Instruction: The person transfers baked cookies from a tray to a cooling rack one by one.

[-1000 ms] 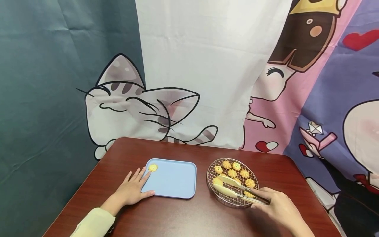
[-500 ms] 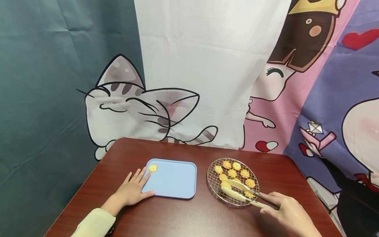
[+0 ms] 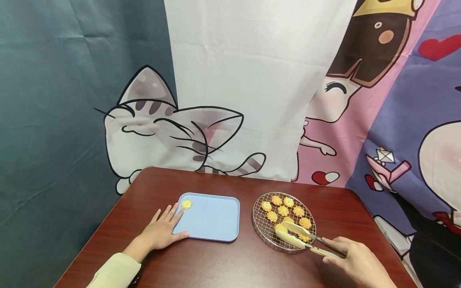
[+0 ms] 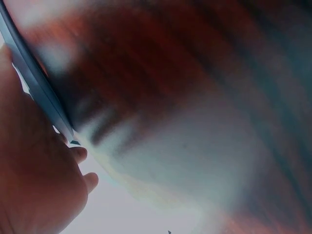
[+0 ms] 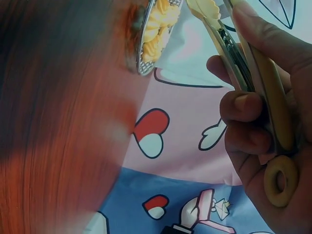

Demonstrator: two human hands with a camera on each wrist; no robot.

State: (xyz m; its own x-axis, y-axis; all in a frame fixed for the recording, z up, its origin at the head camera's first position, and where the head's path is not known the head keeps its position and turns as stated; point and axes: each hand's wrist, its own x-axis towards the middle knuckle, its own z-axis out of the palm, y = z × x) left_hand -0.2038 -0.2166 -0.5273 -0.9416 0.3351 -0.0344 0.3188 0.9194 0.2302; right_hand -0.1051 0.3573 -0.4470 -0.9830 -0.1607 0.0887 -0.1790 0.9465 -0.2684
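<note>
My right hand [image 3: 360,260] grips yellow-tipped metal tongs [image 3: 291,239], fingers and thumb wrapped round the handles, as the right wrist view also shows. Between the tong tips, low over the round wire rack [image 3: 261,228], is a yellow cookie [image 3: 280,228]. Other piped cookies [image 3: 283,211] sit on the rack beyond the tongs. On the left, my left hand [image 3: 160,231] has its fingers spread along the left edge of a pale blue tray [image 3: 212,219]. One flower-shaped cookie [image 3: 186,204] lies in the tray's far left corner, just past the fingertips.
Tray and rack stand side by side on a dark red-brown wooden table [image 3: 216,266], a strip of wood between them. Behind the table hangs a cartoon-printed curtain [image 3: 273,80], close to its far edge. The tabletop fills much of both wrist views.
The right hand and tongs have drawn right and nearer to me, and the cookie between the tips has shifted the same way over the rack. The left hand has stayed in place.
</note>
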